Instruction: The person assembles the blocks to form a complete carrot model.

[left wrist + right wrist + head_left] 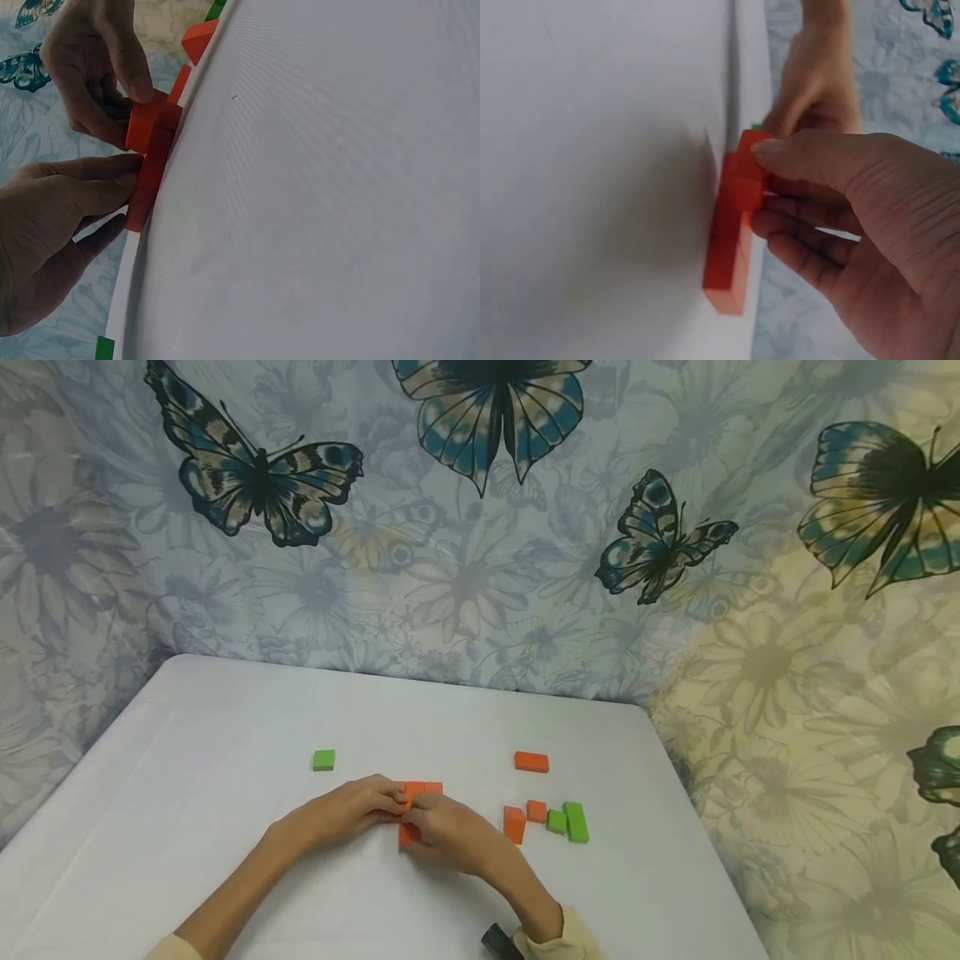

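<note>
Beige cuffs (572,935) at bottom of head view, black object (500,941) just beside the right one. Next up, right hand (453,835): thumb and fingers curled in, pinching one orange block (748,176) at the orange cluster (423,788), per right wrist view. Left hand (356,810) opposite, fingertips against the cluster's left side; can't tell pinch from plain touch. Cluster on the table between both hands, several blocks packed together, far row partly showing. In the way: right hand over the near right part, left fingertips over the left edge, hence can't count blocks or read full outline from head view. Off to the right, apart from right hand: oblong orange block (513,825), small orange block (536,811), small green block (556,822), then long green block (576,822) at a slight angle just beside it. Farther back on that side, long orange block (532,762) lying crosswise. Lone green block (323,760) beyond left hand, well apart from everything else. Behind all that, white tabletop (225,718), back to pale floral wall (465,593) with big blue-and-tan butterflies (260,485).
</note>
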A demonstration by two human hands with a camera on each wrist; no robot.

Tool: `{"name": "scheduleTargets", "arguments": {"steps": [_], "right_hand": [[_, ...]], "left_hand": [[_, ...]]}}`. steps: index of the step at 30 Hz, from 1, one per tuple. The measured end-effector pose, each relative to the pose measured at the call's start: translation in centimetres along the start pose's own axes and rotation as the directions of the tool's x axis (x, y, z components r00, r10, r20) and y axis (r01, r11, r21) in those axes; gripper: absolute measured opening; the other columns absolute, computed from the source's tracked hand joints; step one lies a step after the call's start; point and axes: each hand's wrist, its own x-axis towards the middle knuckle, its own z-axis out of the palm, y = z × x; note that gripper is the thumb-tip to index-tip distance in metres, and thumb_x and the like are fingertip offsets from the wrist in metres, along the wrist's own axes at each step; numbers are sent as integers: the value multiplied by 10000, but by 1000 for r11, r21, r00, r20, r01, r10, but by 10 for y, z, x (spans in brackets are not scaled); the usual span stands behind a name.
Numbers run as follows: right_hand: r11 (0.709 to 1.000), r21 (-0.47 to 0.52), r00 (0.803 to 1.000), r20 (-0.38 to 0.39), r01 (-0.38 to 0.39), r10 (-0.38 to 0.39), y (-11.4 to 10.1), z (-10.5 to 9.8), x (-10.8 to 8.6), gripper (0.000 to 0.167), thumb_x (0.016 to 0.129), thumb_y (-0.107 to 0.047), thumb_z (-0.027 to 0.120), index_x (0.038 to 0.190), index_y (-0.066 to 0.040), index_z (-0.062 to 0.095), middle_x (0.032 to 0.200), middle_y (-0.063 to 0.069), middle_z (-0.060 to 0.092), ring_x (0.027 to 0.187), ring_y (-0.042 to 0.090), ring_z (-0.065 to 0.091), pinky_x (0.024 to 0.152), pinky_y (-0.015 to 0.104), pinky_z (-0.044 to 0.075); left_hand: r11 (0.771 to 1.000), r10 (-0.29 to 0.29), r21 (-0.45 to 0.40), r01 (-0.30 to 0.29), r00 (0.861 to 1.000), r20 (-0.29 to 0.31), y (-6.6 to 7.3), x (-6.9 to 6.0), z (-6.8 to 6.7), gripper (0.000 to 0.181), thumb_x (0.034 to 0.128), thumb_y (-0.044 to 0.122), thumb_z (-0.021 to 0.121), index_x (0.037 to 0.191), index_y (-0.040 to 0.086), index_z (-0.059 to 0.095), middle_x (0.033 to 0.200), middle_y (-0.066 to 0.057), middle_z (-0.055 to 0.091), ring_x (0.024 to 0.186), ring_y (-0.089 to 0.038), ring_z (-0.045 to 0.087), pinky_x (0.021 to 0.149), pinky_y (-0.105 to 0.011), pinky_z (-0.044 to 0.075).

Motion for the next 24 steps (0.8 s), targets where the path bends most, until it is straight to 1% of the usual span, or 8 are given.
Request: {"name": "scheduleTargets", "arguments": {"steps": [3, 7, 9, 12, 13, 15, 20, 24], "right_hand": [[997, -78, 998, -52, 19, -23, -6, 10, 5, 281, 936, -258, 807, 1138, -69, 758, 1079, -18, 712, 948, 60, 664, 875, 112, 560], [992, -127, 996, -90, -13, 2, -11, 18, 7, 334, 906, -288, 838, 1149, -77, 748, 1138, -13, 712, 1028, 91, 684, 951, 171, 577], [992, -116, 995, -90, -42, 31, -12, 20, 8, 399, 882, -336, 858, 1166, -84, 738, 1125, -24, 702, 1020, 90, 669, 948, 179, 573], [992, -91, 993, -88, -87, 79, -11, 20, 9, 448, 864, -372, 867, 1185, -90, 731, 1088, -36, 696, 965, 90, 639, 902, 181, 563], [992, -84, 992, -88, -95, 87, -10, 19, 9, 436, 864, -366, 867, 1174, -91, 734, 1052, -39, 687, 931, 86, 624, 865, 173, 550], [991, -78, 991, -90, -106, 99, -9, 19, 9, 424, 869, -356, 865, 1173, -90, 739, 1037, -35, 689, 910, 87, 616, 840, 171, 544], [988, -80, 989, -83, -129, 123, -9, 20, 10, 414, 873, -372, 861, 1162, -98, 750, 1031, -36, 677, 910, 95, 597, 825, 179, 531], [983, -89, 986, -72, -158, 152, -9, 20, 11, 396, 862, -399, 868, 1112, -111, 762, 940, -58, 621, 842, 81, 508, 744, 155, 449]], "left_hand": [[1000, 15, -3, -15, 1000, -6, 0, -1, 0, 205, 1015, 148, 680, 1187, 166, 790, 1281, 43, 705, 1236, -161, 660, 1082, -340, 567], [1000, 19, -3, -19, 1000, -9, 1, -2, -2, 206, 1018, 134, 673, 1192, 151, 781, 1279, 40, 702, 1237, -163, 654, 1086, -355, 563], [1000, 24, 3, -24, 1000, -12, 1, -3, -3, 207, 1011, 120, 678, 1191, 139, 780, 1279, 21, 708, 1236, -178, 658, 1082, -368, 565], [999, 35, 15, -34, 999, -8, 1, -1, -3, 220, 1007, 111, 682, 1195, 156, 787, 1293, 3, 718, 1250, -197, 661, 1089, -386, 562], [999, 39, 17, -39, 999, -5, 1, -1, -3, 224, 1006, 107, 682, 1195, 162, 789, 1293, -2, 721, 1249, -204, 662, 1088, -392, 562], [999, 40, 15, -41, 999, 5, 0, 0, -3, 237, 1011, 114, 678, 1208, 184, 790, 1303, 1, 725, 1254, -204, 661, 1090, -394, 561], [999, 36, 25, -36, 999, 27, 0, 1, -3, 239, 1013, 132, 681, 1222, 178, 787, 1284, 24, 728, 1236, -189, 656, 1081, -389, 565], [999, 27, 30, -28, 999, 36, 2, 3, -3, 207, 994, 138, 709, 1177, 169, 803, 1257, 40, 728, 1221, -177, 650, 1074, -393, 566]]}}
